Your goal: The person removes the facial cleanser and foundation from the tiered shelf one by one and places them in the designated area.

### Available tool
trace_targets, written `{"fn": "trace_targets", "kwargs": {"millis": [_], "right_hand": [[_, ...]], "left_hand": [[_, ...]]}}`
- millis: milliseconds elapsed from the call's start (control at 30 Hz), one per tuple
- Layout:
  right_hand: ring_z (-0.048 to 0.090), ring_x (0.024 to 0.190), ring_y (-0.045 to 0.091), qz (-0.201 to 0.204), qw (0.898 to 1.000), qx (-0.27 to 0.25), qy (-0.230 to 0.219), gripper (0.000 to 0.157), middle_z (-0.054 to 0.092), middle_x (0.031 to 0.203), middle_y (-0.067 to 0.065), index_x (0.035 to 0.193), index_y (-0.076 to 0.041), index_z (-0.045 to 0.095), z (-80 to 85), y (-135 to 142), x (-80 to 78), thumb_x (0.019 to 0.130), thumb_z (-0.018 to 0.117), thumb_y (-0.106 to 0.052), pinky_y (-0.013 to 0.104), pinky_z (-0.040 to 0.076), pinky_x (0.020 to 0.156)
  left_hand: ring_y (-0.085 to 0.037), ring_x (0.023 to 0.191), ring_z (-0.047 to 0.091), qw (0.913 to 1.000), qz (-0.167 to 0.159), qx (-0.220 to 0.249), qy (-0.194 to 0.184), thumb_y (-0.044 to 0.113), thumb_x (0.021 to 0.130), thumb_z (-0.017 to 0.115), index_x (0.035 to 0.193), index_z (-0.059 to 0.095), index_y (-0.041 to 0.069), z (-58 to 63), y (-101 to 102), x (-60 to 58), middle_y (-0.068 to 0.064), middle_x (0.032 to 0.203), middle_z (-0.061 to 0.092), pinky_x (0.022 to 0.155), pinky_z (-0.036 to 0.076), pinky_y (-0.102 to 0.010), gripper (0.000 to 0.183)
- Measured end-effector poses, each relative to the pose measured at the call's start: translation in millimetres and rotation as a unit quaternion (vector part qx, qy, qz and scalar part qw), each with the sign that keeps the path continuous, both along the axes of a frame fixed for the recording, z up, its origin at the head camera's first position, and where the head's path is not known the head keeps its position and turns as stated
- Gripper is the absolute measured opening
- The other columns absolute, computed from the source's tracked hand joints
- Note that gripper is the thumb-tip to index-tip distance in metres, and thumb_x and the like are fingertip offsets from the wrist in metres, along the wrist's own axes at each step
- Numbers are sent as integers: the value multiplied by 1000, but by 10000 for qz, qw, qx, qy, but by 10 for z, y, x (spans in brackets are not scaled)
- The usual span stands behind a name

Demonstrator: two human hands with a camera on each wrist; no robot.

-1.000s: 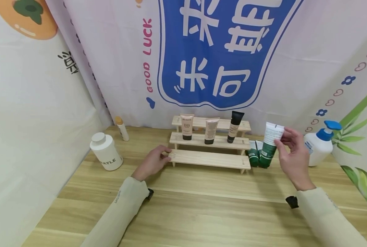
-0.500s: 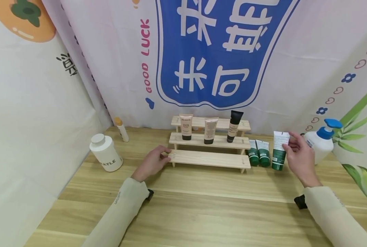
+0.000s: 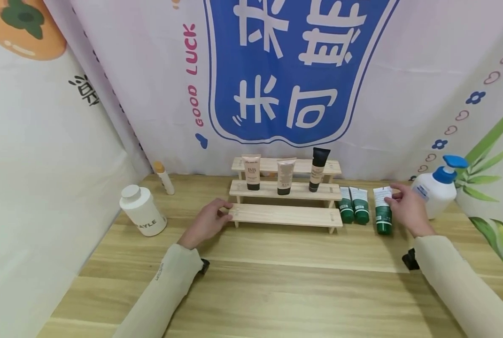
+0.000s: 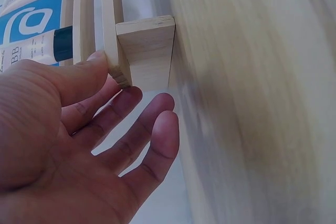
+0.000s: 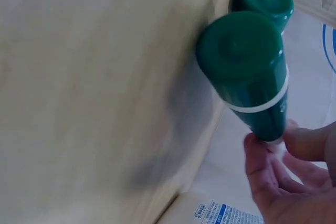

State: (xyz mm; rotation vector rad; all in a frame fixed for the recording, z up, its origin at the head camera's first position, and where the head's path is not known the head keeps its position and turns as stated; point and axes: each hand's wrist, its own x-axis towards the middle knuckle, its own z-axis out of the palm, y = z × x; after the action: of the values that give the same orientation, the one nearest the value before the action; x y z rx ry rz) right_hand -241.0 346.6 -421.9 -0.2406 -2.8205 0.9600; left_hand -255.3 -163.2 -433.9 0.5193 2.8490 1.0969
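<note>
At the left end of the lowest step of a wooden three-tier shelf [image 3: 285,215], my left hand [image 3: 206,220] pinches the board, thumb on top and fingers beneath. In the left wrist view the board's end and leg [image 4: 149,51] show up close. My right hand [image 3: 409,211] holds a green-and-white tube [image 3: 383,213] by its white crimped end, between thumb and fingers. Its green cap [image 5: 241,51] points toward the front; whether it touches the table I cannot tell. Left of it, two matching tubes [image 3: 346,206] lean side by side by the shelf's right end.
Two pinkish tubes [image 3: 252,172] and a black-topped tube [image 3: 319,170] stand on the middle step. A white pump bottle [image 3: 435,192] with a blue head is behind my right hand. On the left are a white jar [image 3: 143,211] and a yellow-capped stick [image 3: 164,178].
My right hand has carried the green-and-white tube rightward, away from the two others, and lowered it toward the table. The left hand stays at the shelf. The head view has shifted slightly.
</note>
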Motion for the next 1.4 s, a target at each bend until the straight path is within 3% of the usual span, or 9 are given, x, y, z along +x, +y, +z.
{"fn": "trace_targets", "kwargs": {"millis": [200,733,967,1200,1400], "right_hand": [[50,99,41,32,9982,-107,-582,41,51,116,31,135,6,44,-17,32,-149,98,50,-11,51,45,78],[44,109,44,-145,9974,9,-700,33,50,123,32,122,10,56,10,88,-294,97,51,-12,57,35,91],[42,117,45,-277,9931,-162,-1131,43,47,129,32,126,8,53,-12,49,-265,99,51,-24,59,33,96],[43,114,43,-260,9927,-89,-1175,44,47,128,32,125,8,53,-28,40,-269,98,51,-26,59,33,96],[43,113,44,-388,9925,-151,-1148,56,46,128,31,130,7,48,-21,27,-248,99,47,-39,59,35,94]], "left_hand": [[-22,94,58,10000,-16,35,-4,11,92,63,121,60,6,-4,-5,7,-9,120,56,74,50,-34,29],[-23,93,58,9999,-45,130,60,9,92,63,121,59,5,9,-4,-5,-9,118,56,74,50,-35,29],[-23,93,58,9999,-71,44,112,9,93,62,121,59,4,1,-17,-8,-11,119,55,76,50,-36,29],[-23,93,58,10000,-39,10,73,10,92,62,121,59,5,9,-4,-11,-10,119,56,75,50,-36,30],[-22,94,58,9999,47,-73,-59,11,93,62,122,59,6,11,13,-9,-9,118,55,76,50,-36,30]]}}
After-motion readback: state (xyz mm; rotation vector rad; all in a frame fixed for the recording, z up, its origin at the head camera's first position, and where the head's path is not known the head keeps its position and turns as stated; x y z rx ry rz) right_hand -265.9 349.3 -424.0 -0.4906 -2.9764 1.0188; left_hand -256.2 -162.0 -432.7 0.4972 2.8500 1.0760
